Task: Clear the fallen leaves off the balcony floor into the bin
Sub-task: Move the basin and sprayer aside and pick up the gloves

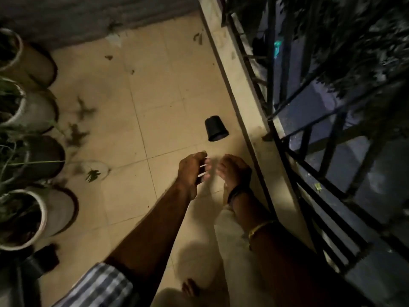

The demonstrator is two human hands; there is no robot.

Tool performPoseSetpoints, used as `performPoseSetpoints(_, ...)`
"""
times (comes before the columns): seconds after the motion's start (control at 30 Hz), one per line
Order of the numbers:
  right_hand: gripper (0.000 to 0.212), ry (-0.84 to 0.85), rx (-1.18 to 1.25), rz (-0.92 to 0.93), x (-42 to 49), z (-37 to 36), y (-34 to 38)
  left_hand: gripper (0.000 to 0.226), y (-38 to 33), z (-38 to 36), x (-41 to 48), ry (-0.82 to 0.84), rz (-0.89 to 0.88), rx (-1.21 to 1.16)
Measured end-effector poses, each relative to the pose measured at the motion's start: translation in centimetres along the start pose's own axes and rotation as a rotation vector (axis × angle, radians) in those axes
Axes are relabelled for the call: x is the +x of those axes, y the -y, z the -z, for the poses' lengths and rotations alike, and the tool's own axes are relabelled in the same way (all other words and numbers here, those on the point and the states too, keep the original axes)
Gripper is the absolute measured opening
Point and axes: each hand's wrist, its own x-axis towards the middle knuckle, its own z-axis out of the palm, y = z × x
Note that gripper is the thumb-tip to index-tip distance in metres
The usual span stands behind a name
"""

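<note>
My left hand hangs low over the tiled balcony floor, its fingers curled round something small and dark that the blur keeps me from naming. My right hand is just beside it, cupped with loosely curled fingers and nothing visible in it. A small black bin lies tipped on its side a little beyond both hands, near the parapet. Fallen leaves lie on the left of the floor: a green leaf, a dark clump and another clump. Small leaf scraps lie far off by the wall.
Several plant pots line the left edge, the nearest being a pale pot. A low concrete parapet with a black metal railing bounds the right side. My bare foot shows at the bottom.
</note>
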Motion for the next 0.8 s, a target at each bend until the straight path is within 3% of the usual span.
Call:
performPoseSetpoints(0.17,0.011,0.060,0.145,-0.160,8.5,-4.5,3.1,0.021,-3.8,-1.0,9.0,-0.058,0.089,-0.078)
performPoseSetpoints(0.23,0.029,0.071,0.237,-0.311,12.5,-6.1,3.8,0.025,-4.5,-0.7,12.6,-0.075,0.107,-0.100)
performPoseSetpoints(0.27,0.028,0.068,0.253,-0.354,14.5,-6.8,3.9,0.027,-4.8,-0.5,14.4,-0.078,0.114,-0.107)
performPoseSetpoints(0.37,0.009,0.023,0.290,-0.386,20.8,-9.3,2.1,0.029,-5.3,0.3,20.1,-0.078,0.130,-0.110)
performPoseSetpoints(0.5,0.033,-0.066,0.244,-0.450,27.3,-11.8,-0.6,0.025,-4.9,2.0,26.4,-0.091,0.159,-0.124)
performPoseSetpoints(0.67,0.015,-0.097,0.410,-0.501,32.7,-13.8,-3.4,0.023,-4.4,4.2,30.9,-0.101,0.195,-0.109)
performPoseSetpoints(0.8,0.037,-0.075,0.471,-0.499,33.7,-15.5,-3.6,0.025,-4.7,5.6,31.4,-0.130,0.208,-0.144)
